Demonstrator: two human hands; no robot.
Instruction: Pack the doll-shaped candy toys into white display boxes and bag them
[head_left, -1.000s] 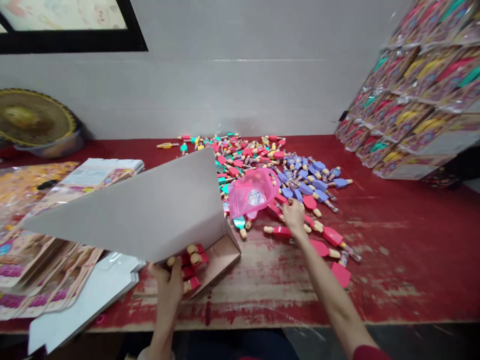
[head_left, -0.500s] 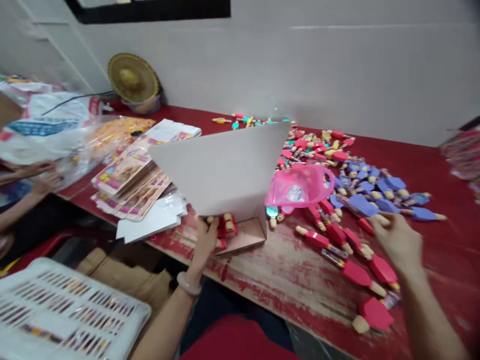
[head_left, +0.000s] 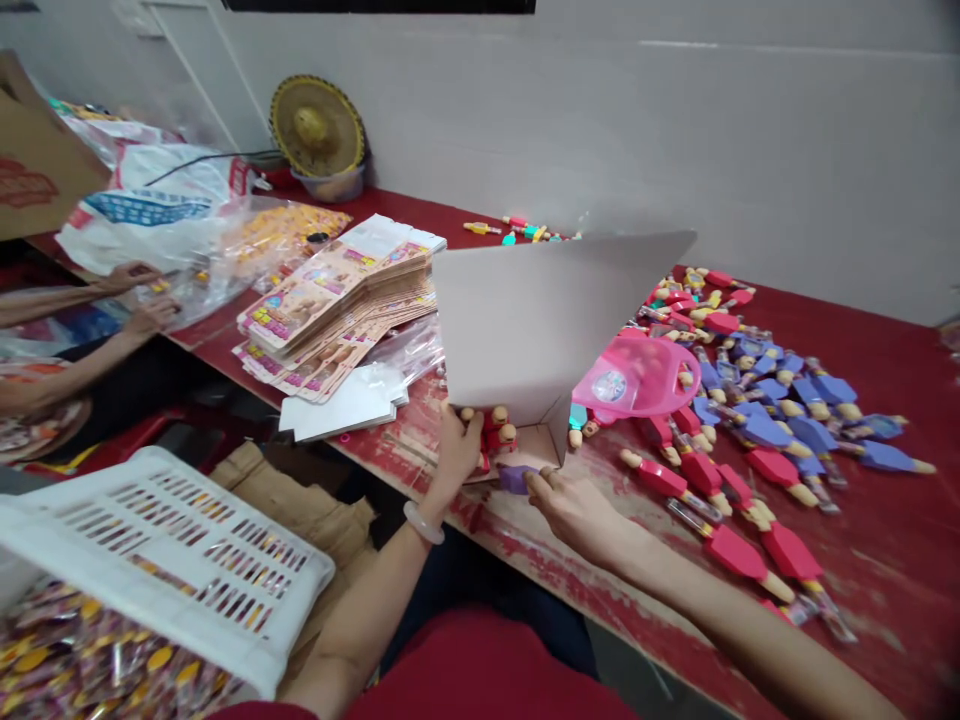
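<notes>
My left hand (head_left: 454, 452) grips the near edge of an open cardboard box (head_left: 525, 330) with its grey lid flap raised; red popsicle-shaped toys (head_left: 496, 430) lie inside. My right hand (head_left: 574, 502) holds a purple popsicle toy (head_left: 516, 478) at the box's open front. A heap of red, purple and teal popsicle toys (head_left: 757, 420) is spread over the red table (head_left: 885, 540) to the right. A pink plastic pouch (head_left: 637, 375) lies beside the box.
A stack of printed flat cartons (head_left: 337, 310) and white card sheets (head_left: 345, 405) lie left of the box. A white slotted crate (head_left: 157, 560) sits near left. Another person's hands (head_left: 142, 300) handle plastic bags at far left. A straw hat (head_left: 318, 126) leans on the wall.
My right hand left the toy heap with a purple toy and came to the box's front. The view swung left, bringing the crate and another person's arms into sight.
</notes>
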